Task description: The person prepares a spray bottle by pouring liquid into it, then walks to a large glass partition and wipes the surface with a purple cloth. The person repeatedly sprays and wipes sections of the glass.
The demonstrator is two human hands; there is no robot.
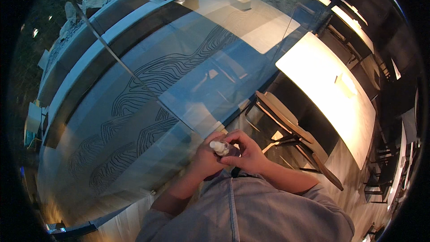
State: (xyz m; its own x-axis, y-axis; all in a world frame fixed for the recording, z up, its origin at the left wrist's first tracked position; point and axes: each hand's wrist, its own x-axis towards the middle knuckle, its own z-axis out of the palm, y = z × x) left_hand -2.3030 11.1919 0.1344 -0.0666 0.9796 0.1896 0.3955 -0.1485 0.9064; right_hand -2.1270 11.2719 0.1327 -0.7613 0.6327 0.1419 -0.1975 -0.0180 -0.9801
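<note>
Both of my hands meet in front of my waist around a small clear bottle (pixel 232 150) with a white spray-type top (pixel 218 147). My left hand (pixel 209 156) wraps the bottle from the left. From the other side, the thumb and fingers of my right hand (pixel 248 153) curl about it just below the top. Most of the bottle's body is hidden by my fingers. Something dark and purplish shows under my left wrist, too covered to name. Ahead of my hands stands a large glass pane (pixel 188 84).
Wavy contour lines (pixel 161 70) and reflections show on or through the pane. A wooden armchair (pixel 295 131) stands close at my right, beside a brightly lit white table (pixel 322 84) bearing a box (pixel 346 84). Wood-look floor (pixel 339 161) lies at my right.
</note>
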